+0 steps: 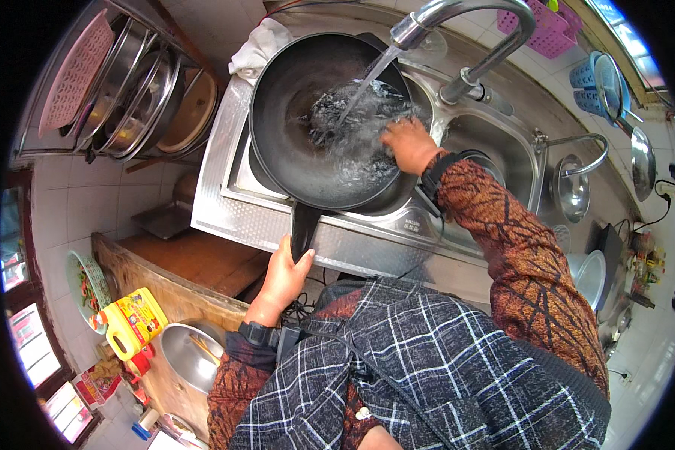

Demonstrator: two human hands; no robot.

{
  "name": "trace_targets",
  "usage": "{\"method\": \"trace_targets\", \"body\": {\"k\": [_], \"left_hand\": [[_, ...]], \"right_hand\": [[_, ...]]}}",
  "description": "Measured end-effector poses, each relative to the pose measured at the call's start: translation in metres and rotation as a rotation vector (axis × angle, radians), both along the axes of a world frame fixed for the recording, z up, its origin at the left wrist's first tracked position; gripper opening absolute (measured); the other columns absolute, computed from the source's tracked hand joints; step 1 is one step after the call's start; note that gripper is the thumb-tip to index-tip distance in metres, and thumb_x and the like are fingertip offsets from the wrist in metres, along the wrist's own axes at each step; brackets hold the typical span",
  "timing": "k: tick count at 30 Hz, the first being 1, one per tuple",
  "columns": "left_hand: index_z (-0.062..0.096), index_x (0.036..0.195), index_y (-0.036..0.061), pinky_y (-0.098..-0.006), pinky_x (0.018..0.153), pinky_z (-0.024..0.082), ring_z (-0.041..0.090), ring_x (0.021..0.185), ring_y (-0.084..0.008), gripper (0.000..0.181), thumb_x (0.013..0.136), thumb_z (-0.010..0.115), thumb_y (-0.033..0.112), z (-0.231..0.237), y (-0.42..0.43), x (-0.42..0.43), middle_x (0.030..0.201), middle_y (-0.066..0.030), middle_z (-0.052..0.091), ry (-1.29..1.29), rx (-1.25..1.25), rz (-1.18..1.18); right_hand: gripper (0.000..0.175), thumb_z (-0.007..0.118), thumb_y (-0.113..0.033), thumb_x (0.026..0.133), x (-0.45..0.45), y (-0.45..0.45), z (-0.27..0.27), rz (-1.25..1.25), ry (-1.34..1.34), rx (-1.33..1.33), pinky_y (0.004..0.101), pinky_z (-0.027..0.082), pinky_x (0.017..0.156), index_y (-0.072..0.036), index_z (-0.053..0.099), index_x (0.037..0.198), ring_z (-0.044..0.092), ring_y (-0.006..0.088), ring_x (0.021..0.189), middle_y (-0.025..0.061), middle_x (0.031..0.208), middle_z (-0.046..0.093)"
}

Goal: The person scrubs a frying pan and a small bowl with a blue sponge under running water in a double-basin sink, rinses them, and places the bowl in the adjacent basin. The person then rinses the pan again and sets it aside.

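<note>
A large dark wok (292, 140) rests over the left part of the steel sink. Water pours into it from the chrome faucet (410, 31) and churns on its right side. My left hand (281, 275) grips the wok's black handle (304, 225), which points toward me. My right hand (410, 146) is at the wok's right inner wall in the splashing water; its fingers are blurred and bent, and whether they hold anything is hidden.
Right of the wok is another sink basin (484, 132) with a second faucet (585, 140). A white cloth (261, 48) lies behind the wok. On the left, a rack holds metal basins; below stand a yellow jug (138, 320) and a steel bowl (185, 357) on a wooden surface.
</note>
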State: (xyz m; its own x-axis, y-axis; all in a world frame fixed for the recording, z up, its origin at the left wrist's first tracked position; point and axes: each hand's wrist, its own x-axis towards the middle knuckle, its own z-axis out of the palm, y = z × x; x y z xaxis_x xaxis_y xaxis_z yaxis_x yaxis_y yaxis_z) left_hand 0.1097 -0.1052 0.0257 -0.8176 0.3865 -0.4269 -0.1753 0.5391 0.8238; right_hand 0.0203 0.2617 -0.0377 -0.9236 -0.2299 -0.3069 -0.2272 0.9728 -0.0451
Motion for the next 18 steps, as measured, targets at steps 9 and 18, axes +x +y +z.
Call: {"method": "trace_targets", "body": {"k": [9,18], "left_hand": [[0.056,0.118,-0.0036,-0.0404,0.083,0.052,0.067,0.093,-0.0349,0.032,0.093,0.067,0.012,0.002,0.004,-0.001,0.100,-0.0229,0.067,0.001,-0.021,-0.016],[0.054,0.118,-0.0012,-0.0346,0.063,0.051,0.060,0.069,-0.0191,0.031,0.094,0.067,0.014,0.005,0.002,-0.004,0.084,-0.0111,0.063,-0.256,-0.010,0.033]], "right_hand": [[0.045,0.063,0.000,0.081,-0.051,0.010,-0.012,-0.299,0.493,-0.162,0.0497,0.032,0.118,-0.013,0.065,0.125,0.033,0.0450,0.144,0.0161,0.155,0.037],[0.020,0.070,0.004,0.074,-0.043,0.011,-0.026,-0.523,0.653,-0.470,0.0466,0.045,0.102,-0.008,0.069,0.090,0.052,0.0406,0.120,0.0160,0.137,0.050]]}}
